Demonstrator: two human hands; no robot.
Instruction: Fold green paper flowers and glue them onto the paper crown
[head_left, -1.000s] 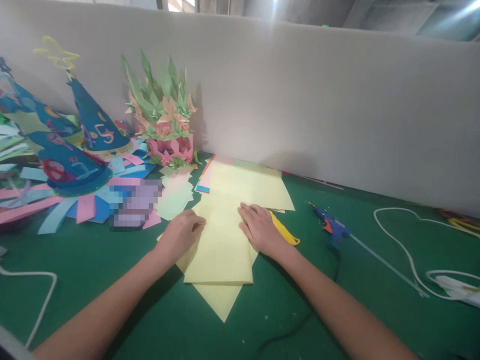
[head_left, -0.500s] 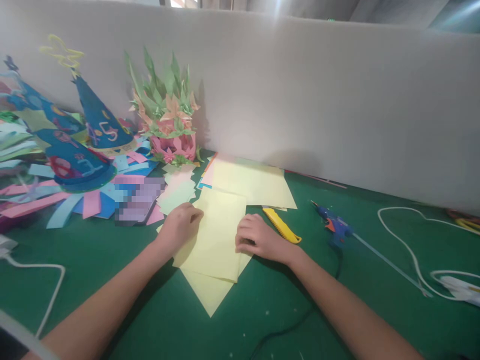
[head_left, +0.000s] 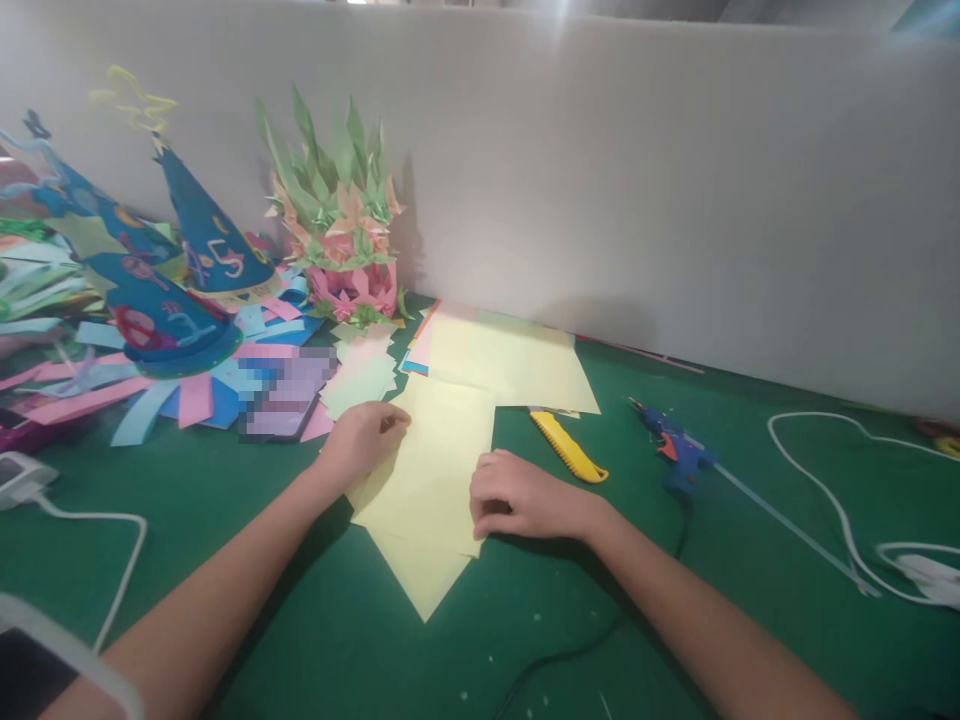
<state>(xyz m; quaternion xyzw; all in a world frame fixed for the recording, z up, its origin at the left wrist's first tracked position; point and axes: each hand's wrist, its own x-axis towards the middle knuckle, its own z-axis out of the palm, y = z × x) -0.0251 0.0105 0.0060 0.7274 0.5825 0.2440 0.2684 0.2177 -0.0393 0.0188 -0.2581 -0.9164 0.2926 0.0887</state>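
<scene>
A pale yellow sheet of paper (head_left: pixel 442 470) lies on the table over another yellow sheet (head_left: pixel 426 585), whose pointed corner sticks out towards me. My left hand (head_left: pixel 366 440) is closed at the upper sheet's left side, thumb and fingertips together on the paper. At its lower right edge, my right hand (head_left: pixel 521 495) has its fingers curled and closed on the sheet, near the corner. The fingertips of the right hand are partly hidden. Beyond the right hand lies a yellow utility knife (head_left: pixel 568 447).
Yellow and coloured sheets (head_left: pixel 517 355) lie behind, against a white partition (head_left: pixel 675 180). Rightward are a blue glue gun (head_left: pixel 682 455) and a white cable (head_left: pixel 814 480). Leftward stand blue cone hats (head_left: pixel 214 240), a folded-paper pineapple (head_left: pixel 341 220) and a pixelated phone (head_left: pixel 289 395).
My right hand has slid down the sheet's right edge, towards its near corner. The left hand stays at the left side. The whole view has shifted slightly.
</scene>
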